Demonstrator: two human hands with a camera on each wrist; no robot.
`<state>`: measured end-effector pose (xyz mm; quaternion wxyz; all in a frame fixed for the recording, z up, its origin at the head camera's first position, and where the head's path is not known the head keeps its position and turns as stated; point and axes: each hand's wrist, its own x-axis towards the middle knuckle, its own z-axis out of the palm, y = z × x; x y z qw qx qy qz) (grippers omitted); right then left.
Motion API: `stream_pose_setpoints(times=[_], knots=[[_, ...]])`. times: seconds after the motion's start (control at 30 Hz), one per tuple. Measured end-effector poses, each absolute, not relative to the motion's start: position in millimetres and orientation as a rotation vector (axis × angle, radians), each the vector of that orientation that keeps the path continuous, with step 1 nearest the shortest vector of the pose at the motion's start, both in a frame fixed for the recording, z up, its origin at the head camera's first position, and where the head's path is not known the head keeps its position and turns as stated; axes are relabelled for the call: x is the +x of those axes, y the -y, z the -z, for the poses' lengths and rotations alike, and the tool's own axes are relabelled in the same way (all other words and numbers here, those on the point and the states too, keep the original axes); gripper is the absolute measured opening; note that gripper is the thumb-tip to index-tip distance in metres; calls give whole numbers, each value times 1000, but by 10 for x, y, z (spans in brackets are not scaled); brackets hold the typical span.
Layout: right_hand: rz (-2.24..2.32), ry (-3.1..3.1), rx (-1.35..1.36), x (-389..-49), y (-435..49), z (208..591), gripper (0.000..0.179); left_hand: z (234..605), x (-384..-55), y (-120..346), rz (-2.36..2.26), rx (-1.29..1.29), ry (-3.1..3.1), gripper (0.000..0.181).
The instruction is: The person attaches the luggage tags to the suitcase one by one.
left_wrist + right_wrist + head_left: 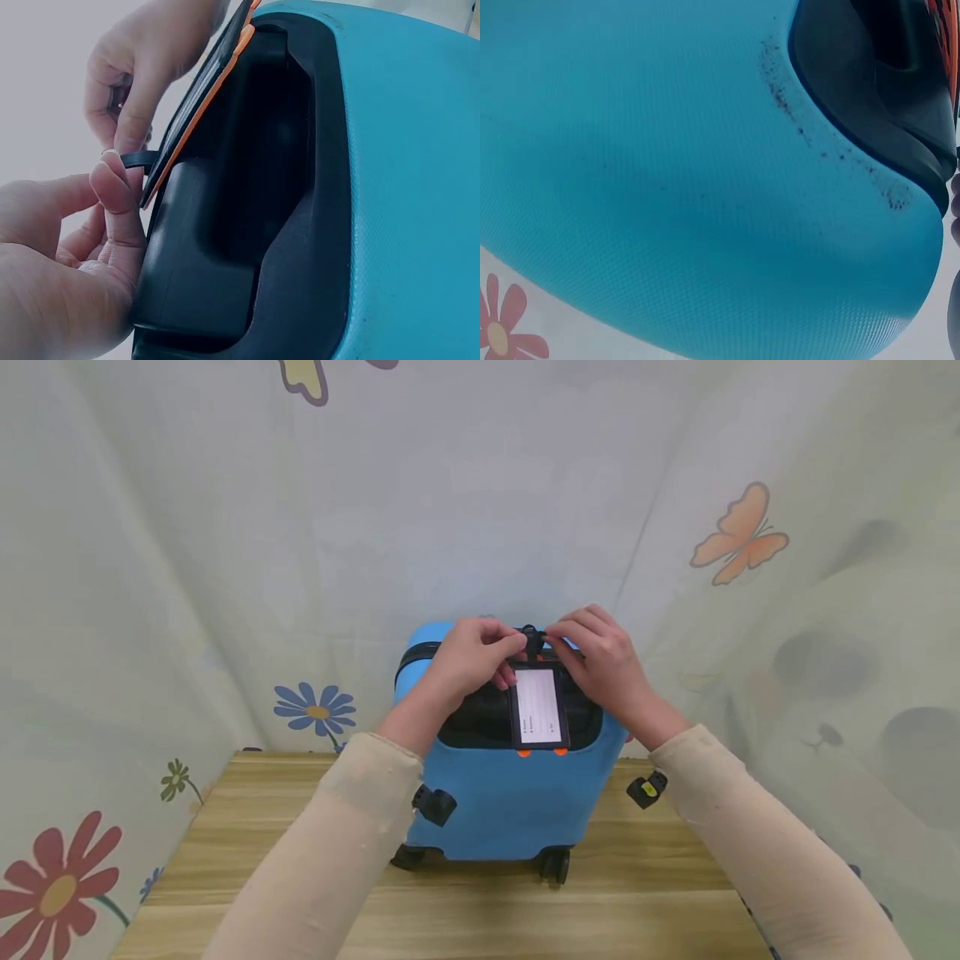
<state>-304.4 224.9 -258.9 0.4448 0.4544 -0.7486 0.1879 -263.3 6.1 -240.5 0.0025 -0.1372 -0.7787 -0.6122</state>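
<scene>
A light-blue suitcase (510, 802) stands upright with a black recessed panel (322, 225) around its handle. A luggage tag (537, 708), black-framed with a white card and orange edging, hangs over that panel by a black strap (139, 159). At the suitcase's top, my left hand (471, 662) pinches the strap between thumb and fingers. Close against it, my right hand (603, 664) pinches the strap from the other side. The left wrist view has both sets of fingertips meeting at the strap, partly hiding it. In the right wrist view the suitcase fills most of the picture, and only fingertips show at the right edge.
Under the suitcase's black wheels (555, 864) lies a wood-grain surface (645, 877). A pale curtain (480, 510) printed with flowers and butterflies hangs behind and at both sides. Black wrist devices (435, 806) are by both sleeves.
</scene>
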Motion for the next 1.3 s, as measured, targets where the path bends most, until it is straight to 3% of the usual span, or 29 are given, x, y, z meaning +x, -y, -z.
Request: stream_pose_setpoints(times=[0.4, 0.53, 0.67, 0.83, 1.3], knots=[[-310, 1835, 1189, -3022, -2250, 2549, 5, 2354, -2687, 36, 1895, -490, 2571, 21], [-253, 1809, 1225, -3021, -2247, 2544, 16, 2335, -2701, 60, 1865, -517, 2603, 21], [-210, 1779, 1231, -3015, -2235, 2534, 3, 2324, -2715, 64, 1849, -525, 2615, 21], [-177, 1772, 1224, -3006, -2220, 2519, 13, 2316, -2726, 63, 1858, -503, 2617, 21], [-276, 1814, 1232, -2988, -2180, 2519, 6, 2281, -2689, 22, 1805, -448, 2630, 21]])
